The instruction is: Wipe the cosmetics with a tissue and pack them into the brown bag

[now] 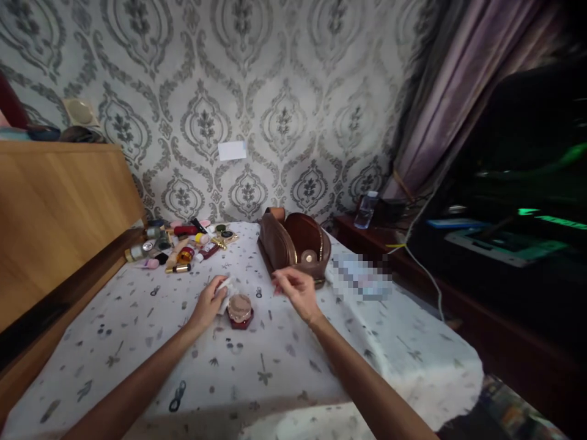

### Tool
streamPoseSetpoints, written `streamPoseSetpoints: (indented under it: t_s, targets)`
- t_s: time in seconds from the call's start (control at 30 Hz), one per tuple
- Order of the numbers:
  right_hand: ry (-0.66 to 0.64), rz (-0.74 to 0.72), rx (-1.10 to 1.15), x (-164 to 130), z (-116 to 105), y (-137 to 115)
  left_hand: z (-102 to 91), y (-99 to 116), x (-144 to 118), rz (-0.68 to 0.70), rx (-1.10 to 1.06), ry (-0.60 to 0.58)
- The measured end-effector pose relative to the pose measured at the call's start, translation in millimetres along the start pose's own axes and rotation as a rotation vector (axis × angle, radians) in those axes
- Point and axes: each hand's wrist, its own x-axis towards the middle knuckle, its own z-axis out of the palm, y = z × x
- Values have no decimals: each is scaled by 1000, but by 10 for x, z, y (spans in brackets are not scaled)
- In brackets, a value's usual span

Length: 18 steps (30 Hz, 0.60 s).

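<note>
My left hand is closed on a crumpled white tissue. Just right of it, on the patterned white sheet, stands a small jar with a pinkish-beige top and a dark red base. My right hand is raised in front of an open brown bag, thumb and fingers drawn together. Whatever may be between those fingertips is too small and blurred to name. A gold-toothed zipper edges the bag's opening, and a round pale disc shows there.
A pile of cosmetics lies at the back left, by a wooden panel. Right of the bag is a blurred-out bluish item. A dark side table holds a clear bottle; a white cable hangs beside it.
</note>
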Motion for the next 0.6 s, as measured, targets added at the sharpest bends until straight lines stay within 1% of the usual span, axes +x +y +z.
streamPoseSetpoints:
  t_s: [0.07,0.1,0.13,0.17,0.2,0.27,0.33,0.4,0.5,0.6]
  targets:
    - [364,-146,-142,87,-279,-123,49,36,205,-6,-28,-6]
    - [511,-208,-233,172,-431,-145,103,69,343,-23,-55,-13]
    - [619,-249,-316,277,-578,-137,180,108,494,-45,-87,-26]
    - [661,-255,-382,397,-710,-97,281,150,650,-99,-127,-30]
    - [655,-213,-411,522,-818,-30,401,190,801,-138,-142,-38]
    - [565,-14,-371,751,-948,158,670,254,1062,-198,-159,-73]
    - [535,40,-349,919,-972,354,922,286,1250,-252,-193,-127]
    - [541,21,-338,1025,-939,494,1105,286,1379,-266,-245,-166]
    - [543,-26,-334,1134,-901,573,1225,243,1512,-246,-318,-189]
    - [541,-30,-349,1225,-934,597,1240,173,1591,-224,-359,-208]
